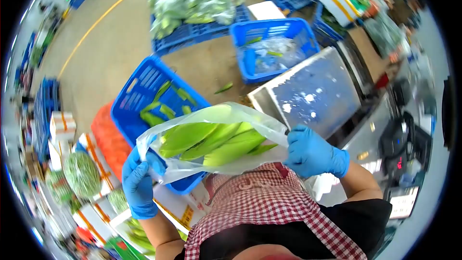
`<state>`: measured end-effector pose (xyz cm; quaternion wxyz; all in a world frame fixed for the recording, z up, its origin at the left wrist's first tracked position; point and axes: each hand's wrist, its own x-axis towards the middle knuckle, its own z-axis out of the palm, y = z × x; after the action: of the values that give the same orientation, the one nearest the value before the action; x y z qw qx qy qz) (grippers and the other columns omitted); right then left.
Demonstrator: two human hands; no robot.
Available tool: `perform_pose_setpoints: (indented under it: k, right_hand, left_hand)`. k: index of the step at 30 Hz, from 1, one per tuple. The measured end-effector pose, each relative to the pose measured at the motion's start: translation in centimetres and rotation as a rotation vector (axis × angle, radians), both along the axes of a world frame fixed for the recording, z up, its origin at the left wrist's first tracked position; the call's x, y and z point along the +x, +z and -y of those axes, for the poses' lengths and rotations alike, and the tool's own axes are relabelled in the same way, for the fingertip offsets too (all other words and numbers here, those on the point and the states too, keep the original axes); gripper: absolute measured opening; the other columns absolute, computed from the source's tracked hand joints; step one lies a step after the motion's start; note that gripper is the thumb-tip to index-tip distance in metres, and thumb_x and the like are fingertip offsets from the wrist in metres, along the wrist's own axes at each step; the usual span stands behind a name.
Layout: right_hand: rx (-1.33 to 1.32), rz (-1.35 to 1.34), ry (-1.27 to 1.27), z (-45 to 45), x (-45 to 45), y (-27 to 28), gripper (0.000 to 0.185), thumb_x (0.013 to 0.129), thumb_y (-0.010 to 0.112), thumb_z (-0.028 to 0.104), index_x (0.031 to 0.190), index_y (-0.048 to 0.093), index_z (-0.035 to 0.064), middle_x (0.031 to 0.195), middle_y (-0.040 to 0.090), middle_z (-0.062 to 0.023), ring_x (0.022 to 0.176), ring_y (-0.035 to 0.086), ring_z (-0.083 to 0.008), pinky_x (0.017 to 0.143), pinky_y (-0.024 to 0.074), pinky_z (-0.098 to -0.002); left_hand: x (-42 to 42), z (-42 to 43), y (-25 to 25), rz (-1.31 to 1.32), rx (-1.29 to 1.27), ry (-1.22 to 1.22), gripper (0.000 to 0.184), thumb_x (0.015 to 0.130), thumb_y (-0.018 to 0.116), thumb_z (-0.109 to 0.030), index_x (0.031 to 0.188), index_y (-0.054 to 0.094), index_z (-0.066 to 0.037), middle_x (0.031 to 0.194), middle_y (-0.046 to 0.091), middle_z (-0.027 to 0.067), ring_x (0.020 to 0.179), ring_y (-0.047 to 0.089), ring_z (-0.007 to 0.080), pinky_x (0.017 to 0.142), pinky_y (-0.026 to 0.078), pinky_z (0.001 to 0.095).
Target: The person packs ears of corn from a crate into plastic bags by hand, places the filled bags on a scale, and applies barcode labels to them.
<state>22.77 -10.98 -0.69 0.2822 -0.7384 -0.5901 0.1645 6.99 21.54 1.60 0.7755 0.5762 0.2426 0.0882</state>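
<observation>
A clear plastic bag (211, 115) stretches sideways in front of my chest. Inside it lie several ears of corn (236, 148) in pale green husks. My left hand (139, 175), in a blue glove, grips the bag's left end, its fingers curled on the plastic. At the other end, my right hand (313, 150), also blue-gloved, is closed in a fist around the bag's gathered plastic. Behind the bag stands a blue basket (137, 84) with loose green husk pieces (166, 110) in it; the bag hides part of that basket.
A metal-edged platform with a blue top (317, 94) stands at right. Beyond it is a blue basket (240, 58) of plastic bags. Bagged green produce (192, 0) is piled on a blue pallet. To the left are a red mesh sack (108, 135) and wrapped green melons (82, 173).
</observation>
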Motion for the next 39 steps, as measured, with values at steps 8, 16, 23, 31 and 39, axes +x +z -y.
perform_pose_setpoints:
  k: [8, 16, 23, 31, 39]
  right_hand:
    - [-0.360, 0.361, -0.654, 18.8, -1.7, -2.9, 0.009, 0.050, 0.058, 0.015, 0.046, 0.056, 0.0071, 0.053, 0.053, -0.0084, 0.064, 0.049, -0.0226, 0.069, 0.0384, -0.0331]
    - [-0.459, 0.206, -1.315, 27.6, -3.5, -14.4, 0.014, 0.064, 0.056, 0.015, 0.063, 0.065, 0.0040, 0.073, 0.060, -0.0147, 0.078, 0.053, -0.0290, 0.085, 0.0354, -0.0403]
    - [-0.326, 0.185, -1.660, 26.1, -3.0, -16.7, 0.018, 0.064, 0.060, 0.020, 0.070, 0.065, 0.0046, 0.098, 0.057, -0.0128, 0.095, 0.047, -0.0298, 0.092, 0.0307, -0.0419]
    - [0.099, -0.250, -2.323, 21.4, -4.7, -15.0, 0.087, 0.064, 0.070, 0.042, 0.130, 0.033, -0.0003, 0.125, 0.041, -0.0250, 0.111, 0.044, -0.0389, 0.091, 0.0386, -0.0435]
    - [-0.313, -0.636, -2.237, 21.3, -7.0, -17.3, 0.060, 0.073, 0.060, 0.043, 0.112, 0.052, -0.0017, 0.102, 0.057, -0.0231, 0.093, 0.057, -0.0348, 0.082, 0.0448, -0.0396]
  left_hand:
    - [20.0, 18.6, -5.8, -0.168, -0.158, -0.659, 0.028, 0.079, 0.054, -0.012, 0.101, 0.056, 0.004, 0.064, 0.047, -0.0018, 0.054, 0.041, 0.0072, 0.051, 0.032, 0.0199]
    - [31.8, 31.1, -17.2, -0.169, 0.196, -1.034, 0.010, 0.080, 0.055, -0.008, 0.083, 0.059, 0.000, 0.066, 0.055, 0.0019, 0.055, 0.050, 0.0095, 0.055, 0.041, 0.0221]
    - [35.2, 34.2, -21.5, -0.312, 0.354, -1.153, 0.021, 0.075, 0.065, -0.016, 0.086, 0.060, 0.000, 0.070, 0.058, 0.0031, 0.056, 0.052, 0.0116, 0.051, 0.044, 0.0237]
    - [35.4, 31.8, -22.3, -0.345, 0.292, -1.311, 0.024, 0.074, 0.068, -0.021, 0.085, 0.062, -0.001, 0.068, 0.059, 0.0050, 0.058, 0.054, 0.0130, 0.055, 0.043, 0.0252]
    - [35.2, 29.5, -23.3, -0.418, 0.211, -1.396, 0.018, 0.077, 0.064, -0.019, 0.081, 0.065, -0.001, 0.065, 0.060, 0.0043, 0.059, 0.053, 0.0108, 0.058, 0.040, 0.0232]
